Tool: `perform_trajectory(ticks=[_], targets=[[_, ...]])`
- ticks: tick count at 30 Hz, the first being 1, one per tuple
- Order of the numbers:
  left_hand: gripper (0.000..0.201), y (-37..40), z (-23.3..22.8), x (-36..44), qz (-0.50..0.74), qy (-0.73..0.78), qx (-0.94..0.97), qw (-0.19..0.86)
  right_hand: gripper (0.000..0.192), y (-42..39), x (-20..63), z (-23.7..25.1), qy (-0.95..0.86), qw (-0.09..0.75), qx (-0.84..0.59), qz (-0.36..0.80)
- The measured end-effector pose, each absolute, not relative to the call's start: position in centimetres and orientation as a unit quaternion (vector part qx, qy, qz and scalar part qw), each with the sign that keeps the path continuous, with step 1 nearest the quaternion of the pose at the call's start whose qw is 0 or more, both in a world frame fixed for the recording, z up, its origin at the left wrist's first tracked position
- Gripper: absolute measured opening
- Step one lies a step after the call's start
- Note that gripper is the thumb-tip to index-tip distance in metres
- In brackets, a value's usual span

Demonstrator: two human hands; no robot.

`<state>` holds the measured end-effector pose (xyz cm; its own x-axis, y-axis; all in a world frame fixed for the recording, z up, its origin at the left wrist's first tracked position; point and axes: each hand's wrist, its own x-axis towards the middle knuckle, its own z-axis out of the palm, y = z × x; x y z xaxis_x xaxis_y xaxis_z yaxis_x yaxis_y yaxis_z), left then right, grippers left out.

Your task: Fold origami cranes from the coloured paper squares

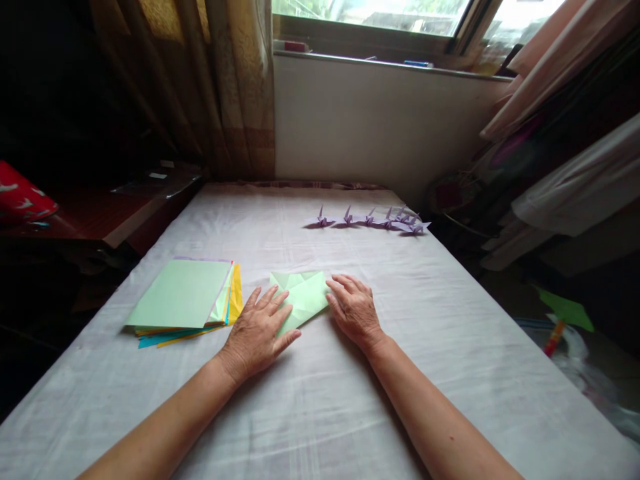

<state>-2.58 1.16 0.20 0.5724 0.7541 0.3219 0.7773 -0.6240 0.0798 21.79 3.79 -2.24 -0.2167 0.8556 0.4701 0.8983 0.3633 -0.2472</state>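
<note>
A light green sheet of origami paper (306, 293), partly folded and creased, lies on the cloth-covered table between my hands. Spread flat, my left hand (261, 327) presses on its left part with the fingers apart. At the paper's right edge is my right hand (354, 308), its fingers bent and close together, gripping that edge. The right thumb is mostly hidden. To the left of my left hand sits a stack of coloured square paper (177, 293), pale green on top, with yellow, blue and orange edges showing below.
Several purple paper cranes (370, 219) stand in a row near the table's far right corner. A pale cloth (320, 413) covers the table. Left is a brown desk (95, 217) with a red patterned object (23, 193). Clothes (585, 173) hang at the right. A curtained window is behind.
</note>
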Motion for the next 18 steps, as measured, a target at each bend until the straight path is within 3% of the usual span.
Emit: perform_trajectory(ticks=[5, 7, 10, 13, 18], targets=[[0.05, 0.7, -1.4, -2.8, -0.134, -0.413, -0.901, 0.017, 0.058, 2.8, 20.8, -1.7, -0.815, 0.294, -0.499, 0.003], [0.052, 0.5, -1.4, -3.0, -0.123, -0.407, -0.905, 0.015, 0.06, 2.5, 20.5, -1.4, -0.826, 0.296, -0.479, 0.03], [0.053, 0.3, -1.2, -3.0, -0.123, -0.413, -0.902, 0.003, 0.046, 2.3, 20.5, -0.8, -0.834, 0.305, -0.457, 0.047], [0.055, 0.0, -1.1, -2.6, -0.125, -0.434, -0.892, -0.006, 0.017, 2.2, 21.3, -0.3, -0.85, 0.296, -0.435, 0.034], [0.064, -0.4, -1.0, -2.5, -0.135, -0.447, -0.884, -0.014, 0.016, 2.7, 23.2, -0.5, -0.847, 0.268, -0.458, -0.028]])
